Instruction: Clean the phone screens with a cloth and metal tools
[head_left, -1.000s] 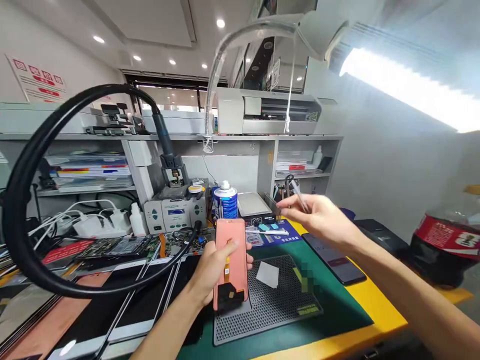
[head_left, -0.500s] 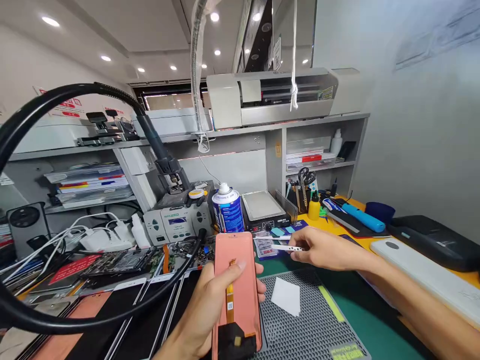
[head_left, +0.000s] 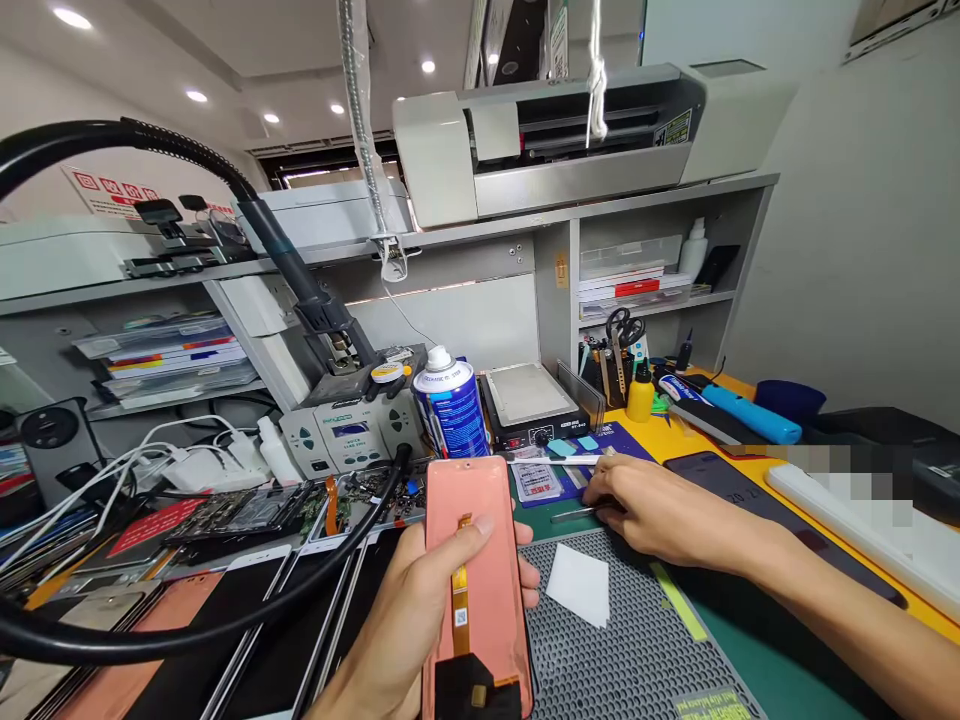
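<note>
My left hand is closed around a phone screen, its pink back towards me, with the thumb pressed on it. A gold flex cable runs down this back to a black patch at the lower end. Further right, my right hand reaches over the green mat with its fingers pinched together. From these fingers a pair of thin grey tweezers sticks out to the left, low over the mat; the part in the fingers is hidden. Just beyond lies a thin white stick. White paper sheets lie nearby.
A perforated grey pad covers the front of the mat. Behind stand a blue spray can, a hot plate and a soldering station. A black hose loops across phone parts at left. Phones lie right.
My right hand has moved slightly down and turned, its fingers now lower over the mat with the tweezers. The camera view has shifted. My left hand keeps the phone screen in place.
</note>
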